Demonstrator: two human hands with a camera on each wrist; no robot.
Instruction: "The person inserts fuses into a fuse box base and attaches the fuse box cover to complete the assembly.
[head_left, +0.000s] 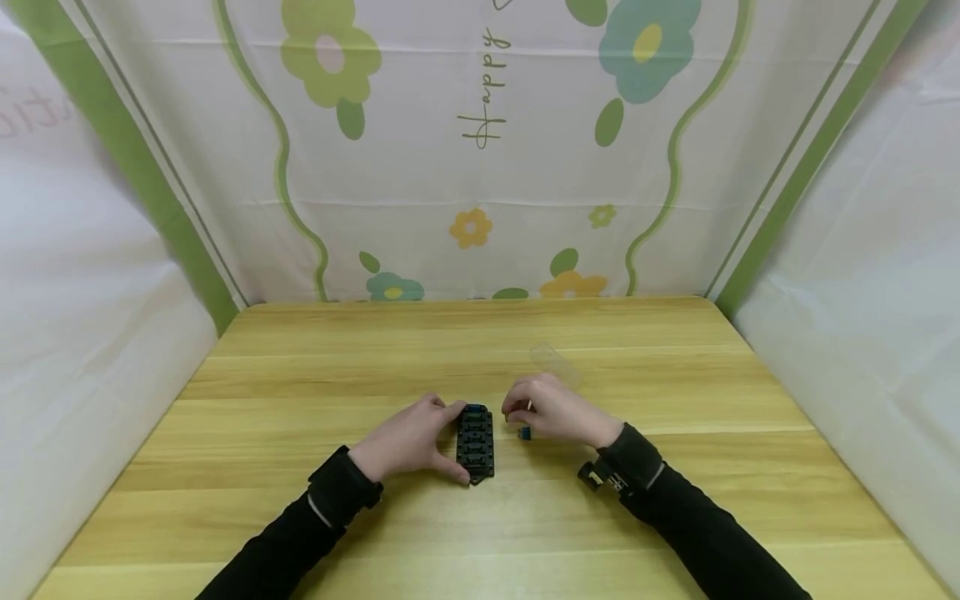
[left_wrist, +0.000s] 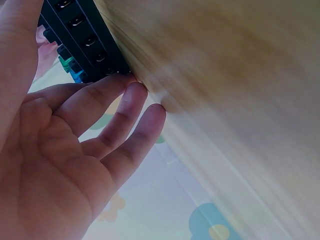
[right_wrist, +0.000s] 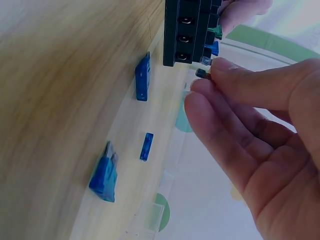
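Observation:
On the table lies a long black fuse block (head_left: 476, 442) with a row of slots; small green (right_wrist: 215, 32) and blue (right_wrist: 214, 48) pieces sit along one side. My left hand (head_left: 408, 437) grips it lengthwise, thumb at the near end and fingers at the far end. To its right, my right hand (head_left: 551, 408) pinches a small piece (right_wrist: 202, 73) between thumb and fingertips; fingers hide most of it, so I cannot tell its kind. In the right wrist view this hand is close beside the block's end. A blue blade fuse (head_left: 525, 433) lies just below the right hand.
The right wrist view shows more blue fuses on the wood: one near the block (right_wrist: 143, 77), a small one (right_wrist: 146, 146) and one with metal blades (right_wrist: 104, 175). A clear plastic cover (head_left: 555, 364) lies behind the right hand. Printed cloth (head_left: 420, 167) walls the table's back and sides.

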